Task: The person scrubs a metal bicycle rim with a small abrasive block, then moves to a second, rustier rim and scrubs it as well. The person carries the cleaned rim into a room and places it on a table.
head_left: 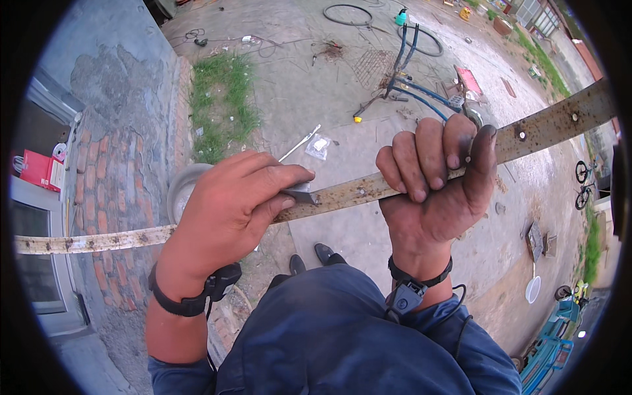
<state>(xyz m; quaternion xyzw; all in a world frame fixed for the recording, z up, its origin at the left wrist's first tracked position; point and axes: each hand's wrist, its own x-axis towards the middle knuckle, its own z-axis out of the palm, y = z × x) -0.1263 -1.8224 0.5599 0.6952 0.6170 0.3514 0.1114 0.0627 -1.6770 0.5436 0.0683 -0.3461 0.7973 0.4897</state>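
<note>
A long, rust-spotted, pale metal strip [355, 191] with small holes runs across in front of me, bowed like a wheel rim. From below, my right hand [438, 181] has its fingers curled over the strip and its thumb against it; the fingertips are dark with grime. My left hand [224, 204] is closed, pinching a small flat metal blade [301, 195] between thumb and fingers. The blade's angled tip meets the strip's surface. Most of the blade is hidden in the hand. Behind the left wrist, part of the strip is covered.
A blue bicycle frame [411, 85] stands ahead, with loose tyres [347, 15] farther off. A thin pale rod [300, 143] and a clear plastic bag [318, 146] lie on the concrete. At left, a grey basin [182, 191] sits near the brick wall [102, 178] and grass [224, 99].
</note>
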